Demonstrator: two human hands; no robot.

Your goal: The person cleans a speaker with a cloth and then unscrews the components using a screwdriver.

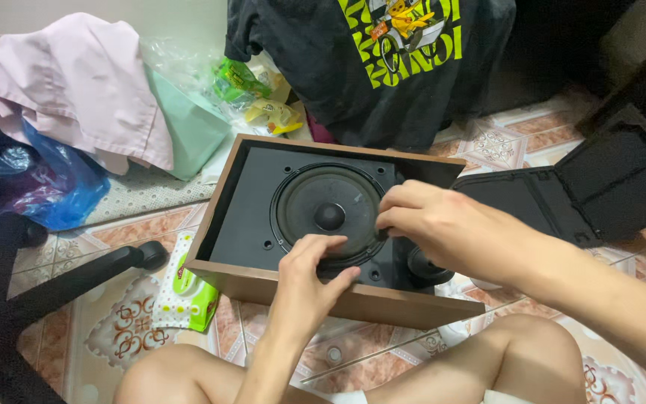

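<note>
Head view. A wooden speaker cabinet [278, 288] is laid on its back on the patterned tile floor [114, 232], between the seated person's bare knees and a heap of clothes. A black baffle [252, 213] is set inside the brown frame, and a round woofer cone [328, 206] with a dark dust cap is mounted at its centre.

The left hand [309, 280] is placed on the lower rim of the woofer, fingers curled over the edge and thumb pressed to the baffle; nothing loose is seen held in it. The right hand [431, 224] is brought to the right rim of the woofer, thumb and forefinger pinched narrowly together; whether something small is held between them cannot be told. A smaller round driver [424, 265] is partly hidden beneath the right wrist.

A detached black grille panel [532, 202] is lying just right of the cabinet. A green-and-white wet-wipe pack [185, 288] is lying at the cabinet's left corner. A black office-chair leg with caster [76, 273] is seen at left. A black printed T-shirt [368, 60], a pink garment [76, 90] and a blue plastic bag [61, 187] are noted behind.
</note>
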